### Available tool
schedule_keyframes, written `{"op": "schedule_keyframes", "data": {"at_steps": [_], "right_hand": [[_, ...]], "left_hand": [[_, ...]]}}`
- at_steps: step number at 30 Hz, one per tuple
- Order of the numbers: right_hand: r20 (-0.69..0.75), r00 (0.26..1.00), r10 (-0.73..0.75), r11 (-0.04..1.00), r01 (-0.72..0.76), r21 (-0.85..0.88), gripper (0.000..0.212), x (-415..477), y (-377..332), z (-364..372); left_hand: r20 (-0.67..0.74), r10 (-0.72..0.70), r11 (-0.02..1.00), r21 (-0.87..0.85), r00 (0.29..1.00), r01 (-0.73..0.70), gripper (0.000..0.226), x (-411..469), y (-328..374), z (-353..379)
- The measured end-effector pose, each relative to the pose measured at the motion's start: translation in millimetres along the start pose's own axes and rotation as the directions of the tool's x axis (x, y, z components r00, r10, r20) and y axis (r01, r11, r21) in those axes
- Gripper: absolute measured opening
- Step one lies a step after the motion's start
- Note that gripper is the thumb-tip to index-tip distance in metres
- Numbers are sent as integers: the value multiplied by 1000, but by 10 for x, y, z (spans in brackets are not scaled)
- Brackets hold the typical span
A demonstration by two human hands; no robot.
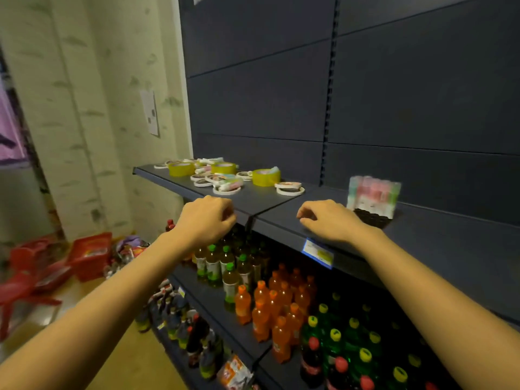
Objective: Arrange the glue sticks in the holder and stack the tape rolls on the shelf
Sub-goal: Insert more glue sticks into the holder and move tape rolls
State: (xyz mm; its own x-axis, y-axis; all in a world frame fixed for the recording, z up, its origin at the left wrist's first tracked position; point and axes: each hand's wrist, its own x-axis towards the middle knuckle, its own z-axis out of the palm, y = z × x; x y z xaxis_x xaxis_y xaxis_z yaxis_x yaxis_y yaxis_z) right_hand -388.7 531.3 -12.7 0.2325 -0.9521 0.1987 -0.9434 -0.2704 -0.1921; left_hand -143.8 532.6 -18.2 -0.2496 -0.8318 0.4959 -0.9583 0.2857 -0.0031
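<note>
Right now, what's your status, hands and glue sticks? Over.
Left hand, right hand: loosely curled, empty, by the shelf. Some glue sticks stand in mesh holder; loose glue sticks lie among scattered tape rolls. Nothing blocking.

Open shelf (281, 205) gap between scattered tape rolls (266, 177) and holder (371, 218); back panel (253, 108) blocks behind.

The person's left hand (206, 218) and right hand (329, 220) are bare; both forearms (112, 294) are uncovered to the frame's edge.

Head view, downward (near shelf (450, 235))
</note>
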Motion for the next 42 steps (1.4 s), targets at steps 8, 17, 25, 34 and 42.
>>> {"op": "schedule_keyframes", "data": {"at_steps": [8, 17, 25, 34, 42], "right_hand": [[31, 999, 27, 999, -27, 17, 25, 821, -701, 219], [31, 995, 94, 996, -94, 2, 27, 1906, -917, 467], [85, 976, 202, 976, -208, 58, 43, 2953, -811, 702], [218, 935, 278, 898, -334, 286, 41, 3584, -698, 879], [336, 868, 367, 665, -497, 557, 27, 3666, -716, 857]], "left_hand": [[19, 26, 1000, -3, 999, -26, 28, 310, -967, 111], [55, -27, 999, -37, 998, 29, 28, 896, -1626, 499], [33, 33, 998, -52, 999, -32, 29, 1802, -1952, 889], [12, 111, 984, -145, 994, -108, 30, 2558, -2189, 1347], [171, 295, 940, -226, 940, -254, 28, 3141, -2186, 1619]]}}
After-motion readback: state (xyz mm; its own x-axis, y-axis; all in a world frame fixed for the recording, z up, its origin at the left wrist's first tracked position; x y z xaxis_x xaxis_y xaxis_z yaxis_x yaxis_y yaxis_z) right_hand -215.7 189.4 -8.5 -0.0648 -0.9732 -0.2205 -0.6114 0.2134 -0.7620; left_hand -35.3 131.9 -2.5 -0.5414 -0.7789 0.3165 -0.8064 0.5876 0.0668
